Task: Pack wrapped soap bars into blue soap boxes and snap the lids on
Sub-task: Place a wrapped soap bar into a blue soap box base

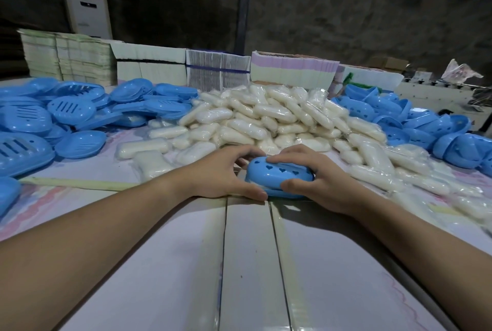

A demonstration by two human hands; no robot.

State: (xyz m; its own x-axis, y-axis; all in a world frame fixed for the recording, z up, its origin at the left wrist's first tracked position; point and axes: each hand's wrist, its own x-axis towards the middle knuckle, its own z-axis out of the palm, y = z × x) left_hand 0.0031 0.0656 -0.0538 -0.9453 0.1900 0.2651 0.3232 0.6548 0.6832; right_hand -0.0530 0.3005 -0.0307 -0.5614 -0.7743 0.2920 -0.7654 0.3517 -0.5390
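Observation:
A blue soap box (277,175) with heart-shaped holes in its lid sits on the table in front of me. My left hand (223,175) grips its left end, thumb along the front bottom edge and fingers curled over the back. My right hand (314,173) grips its right end, fingers over the lid and thumb at the front. The lid lies on the base; whether soap is inside cannot be seen. Behind it rises a big pile of wrapped white soap bars (266,120).
Blue slotted box bases (53,117) are heaped at the left and blue heart-holed lids (415,123) at the right. Stacks of flat cartons (149,64) line the back edge. Loose wrapped bars (415,176) spread to the right. A pale table surface (247,264) lies near me.

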